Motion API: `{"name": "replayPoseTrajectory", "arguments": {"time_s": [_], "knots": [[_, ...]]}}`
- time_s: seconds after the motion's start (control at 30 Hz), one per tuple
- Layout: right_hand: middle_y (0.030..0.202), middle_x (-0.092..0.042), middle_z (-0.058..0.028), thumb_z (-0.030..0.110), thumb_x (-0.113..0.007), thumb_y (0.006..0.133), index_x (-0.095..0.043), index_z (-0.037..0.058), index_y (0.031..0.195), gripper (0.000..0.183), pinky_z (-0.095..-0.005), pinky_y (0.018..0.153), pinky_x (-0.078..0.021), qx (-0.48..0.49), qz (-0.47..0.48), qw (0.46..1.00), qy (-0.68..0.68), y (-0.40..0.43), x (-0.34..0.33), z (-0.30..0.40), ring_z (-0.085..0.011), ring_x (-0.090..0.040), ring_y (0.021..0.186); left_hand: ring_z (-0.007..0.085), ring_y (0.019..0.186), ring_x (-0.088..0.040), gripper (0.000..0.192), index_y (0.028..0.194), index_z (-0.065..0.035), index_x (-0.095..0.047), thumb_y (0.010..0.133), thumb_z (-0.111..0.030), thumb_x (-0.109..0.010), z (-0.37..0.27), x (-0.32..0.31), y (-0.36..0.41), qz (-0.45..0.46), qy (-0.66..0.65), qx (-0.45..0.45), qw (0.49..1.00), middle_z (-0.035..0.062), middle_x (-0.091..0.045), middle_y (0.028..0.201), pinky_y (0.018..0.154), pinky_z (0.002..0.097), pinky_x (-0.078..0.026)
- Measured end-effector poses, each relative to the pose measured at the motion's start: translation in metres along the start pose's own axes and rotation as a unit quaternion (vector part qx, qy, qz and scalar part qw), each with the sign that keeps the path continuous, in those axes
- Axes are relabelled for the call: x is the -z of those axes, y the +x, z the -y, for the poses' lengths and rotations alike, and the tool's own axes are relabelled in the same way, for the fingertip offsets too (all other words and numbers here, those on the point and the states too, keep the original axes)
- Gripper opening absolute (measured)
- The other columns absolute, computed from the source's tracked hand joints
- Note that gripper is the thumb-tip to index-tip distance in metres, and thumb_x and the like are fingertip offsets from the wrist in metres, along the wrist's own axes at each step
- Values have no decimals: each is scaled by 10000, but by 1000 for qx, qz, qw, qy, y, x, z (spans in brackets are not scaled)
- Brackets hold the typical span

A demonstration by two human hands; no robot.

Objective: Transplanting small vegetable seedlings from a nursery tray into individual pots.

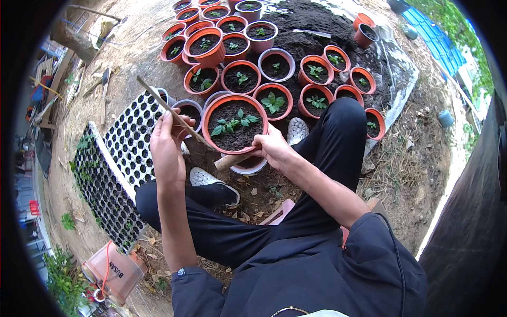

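My right hand (273, 147) grips the near rim of an orange plastic pot (238, 149) filled with dark soil, with a green seedling (233, 123) growing in it. A round wooden handle (231, 160) sticks out below the pot beside this hand; its far end is hidden. My left hand (170, 130) holds a thin wooden stick (158, 99), slanting down towards the left side of the pot. Under the held pot, another pot (249, 169) stands on the ground between my feet. A grey pot (191, 104) stands just past my left fingers.
Many potted seedlings (240, 77) stand ahead, beside a heap of dark soil (305, 20) on plastic sheeting (404, 93). White and black plug trays (132, 130) lie at the left, one with seedlings. A translucent orange tub (117, 269) stands at the lower left.
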State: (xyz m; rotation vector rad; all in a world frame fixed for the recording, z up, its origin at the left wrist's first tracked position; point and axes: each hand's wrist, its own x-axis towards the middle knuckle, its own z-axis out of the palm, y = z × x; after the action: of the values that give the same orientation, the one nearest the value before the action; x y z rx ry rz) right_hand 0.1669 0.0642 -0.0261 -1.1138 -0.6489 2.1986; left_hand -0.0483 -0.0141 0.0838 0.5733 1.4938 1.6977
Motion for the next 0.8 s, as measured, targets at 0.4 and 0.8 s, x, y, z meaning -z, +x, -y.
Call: {"name": "replayPoseTrajectory", "arguments": {"time_s": [0.4,0.8], "knots": [[1045,-604,-128,-143,-515,891,-466,-2,1331,464,-521,850,-669,131,50,989,54,-12,-2,125,-311,-715,852,202,938,-708,302,1234,-8,-647,1134,-251,-498,-2,17,6,-41,-23,-2,999,78,-714,966,916,354,-536],[1243,-578,-438,-130,-435,910,-479,-251,1021,171,-603,1141,-529,318,-69,944,55,-49,147,292,-614,-612,1186,195,938,-683,306,1233,15,-622,1133,-250,-506,1,19,10,-40,-34,-5,999,111,-690,972,870,327,-514]]}}
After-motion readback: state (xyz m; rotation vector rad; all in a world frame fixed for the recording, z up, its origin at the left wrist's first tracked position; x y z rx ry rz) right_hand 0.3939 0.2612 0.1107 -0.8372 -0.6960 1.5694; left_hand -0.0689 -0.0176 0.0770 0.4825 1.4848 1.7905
